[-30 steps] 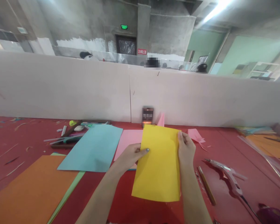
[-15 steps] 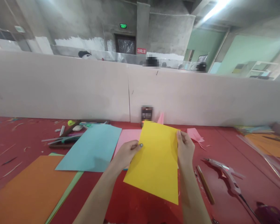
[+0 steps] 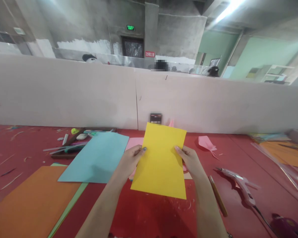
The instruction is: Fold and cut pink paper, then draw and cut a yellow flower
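Observation:
A sheet of yellow paper (image 3: 161,162) is held up over the red table, tilted toward me. My left hand (image 3: 132,160) pinches its left edge, thumb on the front and fingers behind. On the opposite edge my right hand (image 3: 190,161) grips the sheet the same way. Behind the yellow sheet, partly hidden, lies pink paper (image 3: 135,142). A light blue sheet (image 3: 96,160) rests left of my left hand. Nearer to me on the left are an orange sheet (image 3: 37,198) and a green sheet (image 3: 69,206) beneath it.
A pink glue gun (image 3: 238,181) with a cord and a brown stick-like tool (image 3: 218,196) lie at right. A folded pink paper piece (image 3: 206,143) sits behind them. A dark tray (image 3: 57,155) holds tools at back left. A white partition (image 3: 64,94) bounds the red table (image 3: 154,218).
The yellow sheet has turned straighter and its lower right corner has risen. My right hand has slid down and left along its edge, with the thumb now further over the front.

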`<state>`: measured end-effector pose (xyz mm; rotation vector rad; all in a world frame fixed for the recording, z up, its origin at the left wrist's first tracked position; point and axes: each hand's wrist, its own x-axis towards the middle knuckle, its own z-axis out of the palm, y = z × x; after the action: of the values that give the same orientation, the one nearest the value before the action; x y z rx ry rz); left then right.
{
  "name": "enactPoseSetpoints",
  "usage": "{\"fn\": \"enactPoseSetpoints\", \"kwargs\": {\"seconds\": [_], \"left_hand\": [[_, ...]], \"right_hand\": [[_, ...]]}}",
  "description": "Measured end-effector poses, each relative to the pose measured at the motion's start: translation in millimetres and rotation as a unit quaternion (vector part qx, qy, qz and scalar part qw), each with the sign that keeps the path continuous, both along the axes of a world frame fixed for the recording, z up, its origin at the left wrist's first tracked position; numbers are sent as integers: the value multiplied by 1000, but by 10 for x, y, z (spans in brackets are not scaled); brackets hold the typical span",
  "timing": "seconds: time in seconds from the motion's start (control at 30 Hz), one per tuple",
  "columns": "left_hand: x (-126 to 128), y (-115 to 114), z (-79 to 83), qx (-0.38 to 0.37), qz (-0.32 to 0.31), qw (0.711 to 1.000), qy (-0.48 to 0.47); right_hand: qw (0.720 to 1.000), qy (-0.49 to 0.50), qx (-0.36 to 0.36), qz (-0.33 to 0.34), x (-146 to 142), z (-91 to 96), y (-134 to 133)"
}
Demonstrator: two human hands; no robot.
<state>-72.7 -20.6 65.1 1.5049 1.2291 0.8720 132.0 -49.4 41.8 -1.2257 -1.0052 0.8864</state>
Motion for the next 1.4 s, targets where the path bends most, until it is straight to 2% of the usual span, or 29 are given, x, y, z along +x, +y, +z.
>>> {"fn": "enactPoseSetpoints", "kwargs": {"seconds": [0.07, 0.17, 0.3, 0.53, 0.67, 0.8, 0.93, 1.23, 1.4], "left_hand": [[13, -8, -9, -14, -16, 1000, -14], [35, -25, -39, -35, -29, 999, -17], [34, -31, -71, -35, -27, 999, 8], [-40, 33, -89, -12, 3, 1000, 27], [-22, 30, -84, -4, 23, 1000, 19], [4, 5, -51, -12, 78, 997, 3], [-24, 21, -47, -12, 105, 994, 18], [-51, 42, -75, 36, 76, 995, 53], [-63, 48, -85, 51, 62, 994, 67]], "right_hand": [[1000, 14, -21, 13, 32, -45, 37], [999, 27, -39, -14, 90, -84, 69], [997, 66, -29, -34, 98, -66, 55], [990, 105, -42, 89, 58, 14, -27], [985, 62, -76, 142, 54, 34, -66], [976, 26, -86, 201, 35, -6, -45], [977, 13, -68, 200, 36, -80, 12], [979, -17, -68, 193, 76, -147, 45], [990, -2, -66, 124, 34, -177, 55]]}}
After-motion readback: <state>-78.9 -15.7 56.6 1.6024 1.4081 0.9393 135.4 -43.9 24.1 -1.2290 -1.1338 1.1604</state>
